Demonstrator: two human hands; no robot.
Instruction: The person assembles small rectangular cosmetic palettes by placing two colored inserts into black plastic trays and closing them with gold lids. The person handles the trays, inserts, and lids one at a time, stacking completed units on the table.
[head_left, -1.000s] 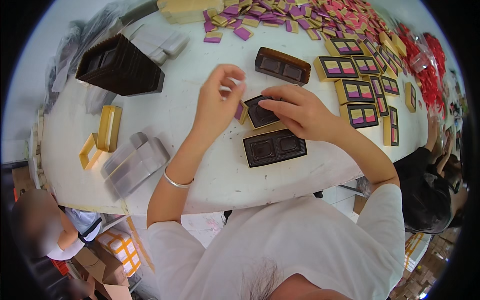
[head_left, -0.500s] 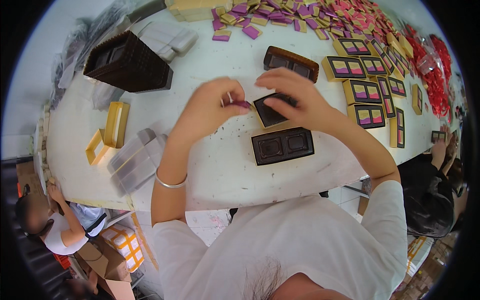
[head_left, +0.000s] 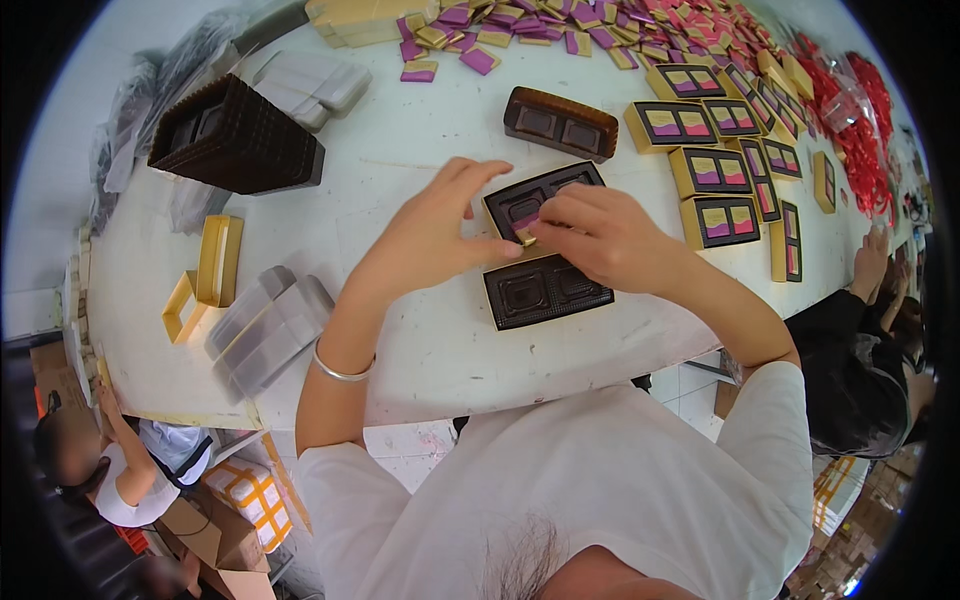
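My right hand (head_left: 612, 238) pinches a small purple-and-gold packet (head_left: 525, 228) at the left compartment of a gold box with a dark two-compartment insert (head_left: 505, 195). Part of that box is covered by the right hand. Just left of it, my left hand (head_left: 425, 235) is open, thumb and fingers spread around the box's left end, and I see nothing in it. Nearer to me lies a second gold box with a dark insert (head_left: 525, 293), its compartments unfilled. Beyond both sits a loose dark brown plastic tray (head_left: 560, 128).
Filled two-packet boxes (head_left: 708, 170) cluster at the right, below a heap of purple and pink packets (head_left: 600, 35). Red ribbons (head_left: 860, 150) lie far right. At left stand stacked brown trays (head_left: 235, 140), clear plastic covers (head_left: 270, 330) and gold box sleeves (head_left: 218, 260). Other people work at both sides.
The purple packet has passed from my left hand to my right, and is now at the upper box's left compartment. My left hand has opened. The view has shifted slightly.
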